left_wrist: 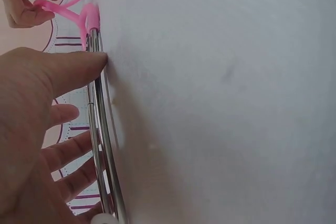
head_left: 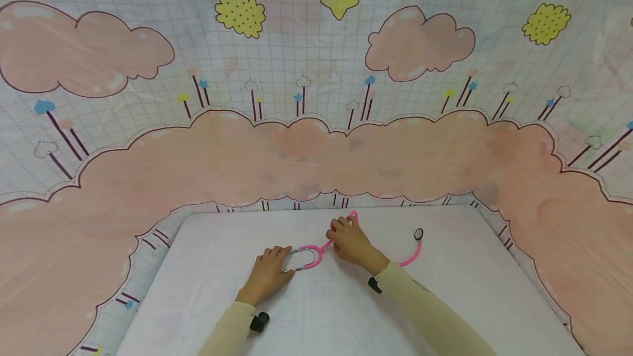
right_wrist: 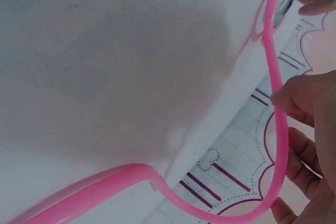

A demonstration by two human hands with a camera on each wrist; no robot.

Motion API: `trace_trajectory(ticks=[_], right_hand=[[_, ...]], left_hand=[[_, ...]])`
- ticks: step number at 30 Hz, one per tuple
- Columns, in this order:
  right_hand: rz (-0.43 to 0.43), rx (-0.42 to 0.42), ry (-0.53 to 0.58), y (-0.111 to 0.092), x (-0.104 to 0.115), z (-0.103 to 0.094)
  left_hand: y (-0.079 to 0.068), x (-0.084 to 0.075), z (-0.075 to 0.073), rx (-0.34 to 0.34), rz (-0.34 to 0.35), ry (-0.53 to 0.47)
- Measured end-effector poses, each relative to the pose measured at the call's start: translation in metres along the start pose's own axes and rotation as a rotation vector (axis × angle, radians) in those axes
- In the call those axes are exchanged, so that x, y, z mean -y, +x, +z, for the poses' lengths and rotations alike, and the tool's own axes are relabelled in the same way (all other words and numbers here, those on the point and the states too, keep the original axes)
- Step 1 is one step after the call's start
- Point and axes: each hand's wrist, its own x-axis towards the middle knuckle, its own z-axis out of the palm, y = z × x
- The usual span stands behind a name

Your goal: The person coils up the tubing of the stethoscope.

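A pink stethoscope (head_left: pixel 318 257) lies across the white table, its metal ear tubes to the left. My left hand (head_left: pixel 268 272) holds those ear tubes (left_wrist: pixel 104 140), thumb on one side and fingers on the other. Further right, my right hand (head_left: pixel 352 243) grips the pink tubing (right_wrist: pixel 282 140) just beyond the fork, between thumb and fingers. A loop of tubing rises past the right hand's fingertips. The chest piece (head_left: pixel 418 234) rests at the tubing's end, to the right of that hand. Part of the tubing is hidden under my right forearm.
The white tabletop (head_left: pixel 326 312) reaches back to a cloth backdrop (head_left: pixel 316 158) printed with clouds and stars. Its far edge lies just behind the right hand. Dark devices are strapped at both wrists, over beige sleeves (head_left: pixel 430 301).
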Motion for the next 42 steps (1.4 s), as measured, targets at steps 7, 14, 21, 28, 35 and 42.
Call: trace_trajectory(ticks=[7,14,21,28,35,42], right_hand=[[0.001,0.005,-0.029,-0.004,0.0,0.0],[-0.005,-0.025,-0.037,-0.01,-0.001,0.003],[0.045,-0.041,0.049,-0.012,-0.003,0.007],[0.075,-0.096,0.179,-0.015,-0.003,0.002],[0.095,-0.175,0.225,-0.018,-0.002,-0.006],[0.123,-0.196,0.251,-0.02,0.002,-0.015]], left_hand=[[0.0,0.0,0.001,-0.022,0.013,0.011],[0.001,0.004,0.004,0.009,-0.02,-0.077],[0.0,0.005,0.003,0.064,-0.055,-0.144],[0.0,0.002,-0.001,0.098,-0.065,-0.221],[0.002,0.004,-0.003,0.087,-0.05,-0.308],[0.001,0.007,-0.002,0.026,-0.037,-0.354]])
